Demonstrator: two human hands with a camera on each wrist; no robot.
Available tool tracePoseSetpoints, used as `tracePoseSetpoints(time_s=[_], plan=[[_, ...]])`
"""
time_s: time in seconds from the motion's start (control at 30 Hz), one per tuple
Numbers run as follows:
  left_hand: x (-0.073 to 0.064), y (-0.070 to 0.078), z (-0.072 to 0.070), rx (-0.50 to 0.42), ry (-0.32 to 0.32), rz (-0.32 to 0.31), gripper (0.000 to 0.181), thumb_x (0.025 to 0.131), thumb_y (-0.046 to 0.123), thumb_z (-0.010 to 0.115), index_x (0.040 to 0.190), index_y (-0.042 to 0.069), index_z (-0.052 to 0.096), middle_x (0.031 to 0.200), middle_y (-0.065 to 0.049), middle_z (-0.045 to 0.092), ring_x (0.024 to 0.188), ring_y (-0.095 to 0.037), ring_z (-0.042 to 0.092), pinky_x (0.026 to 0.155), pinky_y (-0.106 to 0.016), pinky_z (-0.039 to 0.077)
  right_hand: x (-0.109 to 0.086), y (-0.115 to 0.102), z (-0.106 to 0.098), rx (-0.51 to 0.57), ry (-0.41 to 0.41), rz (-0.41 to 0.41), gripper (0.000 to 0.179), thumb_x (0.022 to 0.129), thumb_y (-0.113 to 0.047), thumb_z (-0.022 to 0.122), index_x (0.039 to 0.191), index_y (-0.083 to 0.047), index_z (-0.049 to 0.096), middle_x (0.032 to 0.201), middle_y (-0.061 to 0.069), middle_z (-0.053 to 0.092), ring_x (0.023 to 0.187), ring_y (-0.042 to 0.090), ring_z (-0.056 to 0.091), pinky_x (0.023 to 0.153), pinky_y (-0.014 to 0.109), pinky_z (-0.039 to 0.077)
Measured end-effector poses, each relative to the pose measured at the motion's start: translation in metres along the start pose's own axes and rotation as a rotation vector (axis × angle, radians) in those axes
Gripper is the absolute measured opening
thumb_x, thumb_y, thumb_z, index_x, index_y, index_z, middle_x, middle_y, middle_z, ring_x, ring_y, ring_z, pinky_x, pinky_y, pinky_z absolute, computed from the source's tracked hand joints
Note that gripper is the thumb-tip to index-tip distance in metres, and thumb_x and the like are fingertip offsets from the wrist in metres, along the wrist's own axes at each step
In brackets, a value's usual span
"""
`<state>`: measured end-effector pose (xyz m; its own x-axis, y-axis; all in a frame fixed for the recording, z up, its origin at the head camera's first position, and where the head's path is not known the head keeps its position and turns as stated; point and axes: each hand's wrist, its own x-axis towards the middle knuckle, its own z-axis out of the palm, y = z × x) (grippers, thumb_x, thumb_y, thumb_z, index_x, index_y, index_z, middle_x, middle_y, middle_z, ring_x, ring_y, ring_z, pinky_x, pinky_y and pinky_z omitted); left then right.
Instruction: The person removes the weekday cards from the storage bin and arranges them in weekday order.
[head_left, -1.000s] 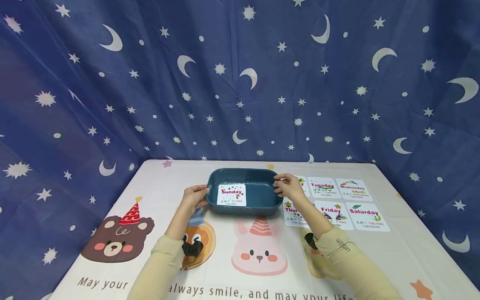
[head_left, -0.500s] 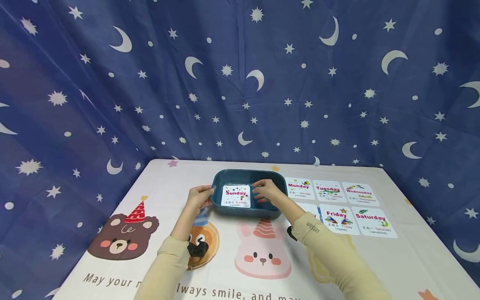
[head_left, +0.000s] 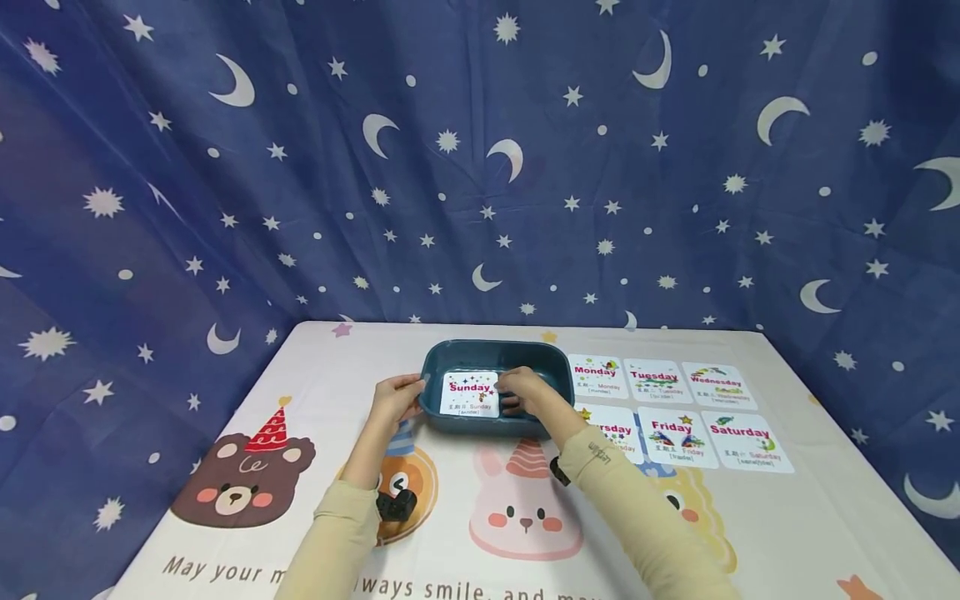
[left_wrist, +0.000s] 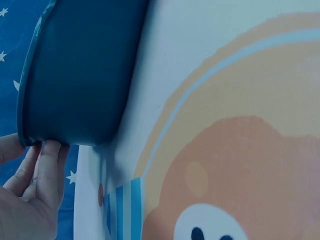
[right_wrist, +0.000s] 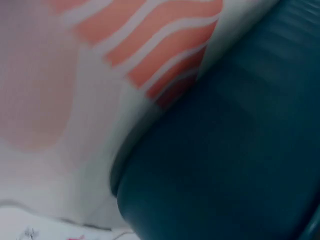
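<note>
A dark teal plastic basin (head_left: 495, 427) stands on the table, and a square white "Sunday" card (head_left: 469, 395) lies inside, toward its left end. My left hand (head_left: 395, 400) holds the basin's left end by the rim. In the left wrist view, that hand (left_wrist: 35, 190) has its thumb at the rim and its fingers against the outer wall. My right hand (head_left: 528, 392) reaches into the basin over the near wall, fingertips at the card's right edge. In the right wrist view only the basin's outer wall (right_wrist: 215, 165) shows; the right hand is hidden there.
To the right of the basin lie two rows of weekday cards: Monday (head_left: 596, 378), Tuesday (head_left: 654, 383) and Wednesday (head_left: 717, 387) behind, with Thursday (head_left: 618, 437), Friday (head_left: 677, 437) and Saturday (head_left: 746, 442) in front. A cartoon-printed cloth (head_left: 247, 550) covers the table. Behind hangs a blue starry curtain (head_left: 450, 208).
My right hand has left the basin's right end and moved left inside it to the Sunday card's edge. The left hand stays on the rim. The view has shifted slightly.
</note>
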<state>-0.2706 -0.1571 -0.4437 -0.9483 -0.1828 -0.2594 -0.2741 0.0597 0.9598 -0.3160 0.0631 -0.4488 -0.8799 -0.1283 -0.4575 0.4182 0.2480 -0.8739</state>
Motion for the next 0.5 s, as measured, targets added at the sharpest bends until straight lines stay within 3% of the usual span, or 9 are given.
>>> tracePoseSetpoints(time_s=[0.1,0.3,0.33,0.37,0.4,0.47,0.5], plan=[[-0.001,0.0,0.0,-0.016,-0.002,0.009,0.035,0.094,0.009,0.056,0.126,-0.005,0.054,0.123,-0.027,0.056,0.078,-0.013,0.063,0.058,-0.015,0.052,0.057,0.028,-0.005,0.076,-0.018,-0.002,0.054,0.086,-0.01,0.063,0.133,0.002,0.04,0.125,0.021,0.049,0.103,0.036,0.052,0.07,0.044,0.056],[0.0,0.0,0.002,-0.038,0.004,0.006,0.036,0.094,0.008,0.055,0.127,-0.006,0.054,0.123,-0.027,0.056,0.085,-0.018,0.064,0.059,-0.016,0.052,0.163,0.082,0.003,0.152,0.022,0.016,0.072,0.078,-0.015,0.071,0.138,-0.002,0.033,0.127,0.022,0.046,0.109,0.041,0.046,0.068,0.048,0.053],[0.0,0.001,0.003,-0.039,0.005,0.006,0.036,0.094,0.008,0.055,0.127,-0.006,0.053,0.123,-0.027,0.056,0.088,-0.02,0.064,0.06,-0.016,0.052,0.185,0.093,0.003,0.168,0.029,0.021,0.073,0.075,-0.016,0.074,0.136,-0.004,0.036,0.125,0.02,0.048,0.11,0.04,0.045,0.067,0.048,0.054],[0.0,0.0,0.003,-0.039,0.004,0.006,0.036,0.094,0.008,0.055,0.127,-0.006,0.053,0.124,-0.027,0.056,0.089,-0.02,0.064,0.06,-0.016,0.052,0.228,0.115,0.002,0.186,0.037,0.026,0.074,0.07,-0.016,0.078,0.134,-0.006,0.04,0.123,0.018,0.05,0.109,0.038,0.046,0.063,0.049,0.054],[0.0,0.0,0.002,-0.038,0.004,0.005,0.036,0.094,0.009,0.055,0.127,-0.006,0.053,0.124,-0.027,0.056,0.089,-0.02,0.064,0.06,-0.016,0.052,0.254,0.129,0.003,0.198,0.05,0.031,0.071,0.069,-0.017,0.079,0.13,-0.009,0.044,0.121,0.016,0.052,0.108,0.037,0.048,0.062,0.05,0.054],[0.0,-0.001,0.001,-0.029,0.01,0.003,0.036,0.094,0.009,0.056,0.126,-0.006,0.054,0.123,-0.027,0.056,0.084,-0.017,0.063,0.06,-0.016,0.052,0.283,0.145,0.005,0.217,0.057,0.029,0.062,0.067,-0.016,0.08,0.121,-0.011,0.052,0.113,0.012,0.056,0.1,0.032,0.053,0.059,0.048,0.054],[0.0,-0.002,0.0,-0.032,0.012,0.001,0.036,0.094,0.009,0.056,0.126,-0.006,0.054,0.123,-0.027,0.056,0.083,-0.016,0.063,0.059,-0.016,0.052,0.28,0.145,0.007,0.218,0.057,0.028,0.056,0.068,-0.014,0.079,0.118,-0.012,0.054,0.109,0.01,0.058,0.095,0.029,0.055,0.059,0.047,0.054]])
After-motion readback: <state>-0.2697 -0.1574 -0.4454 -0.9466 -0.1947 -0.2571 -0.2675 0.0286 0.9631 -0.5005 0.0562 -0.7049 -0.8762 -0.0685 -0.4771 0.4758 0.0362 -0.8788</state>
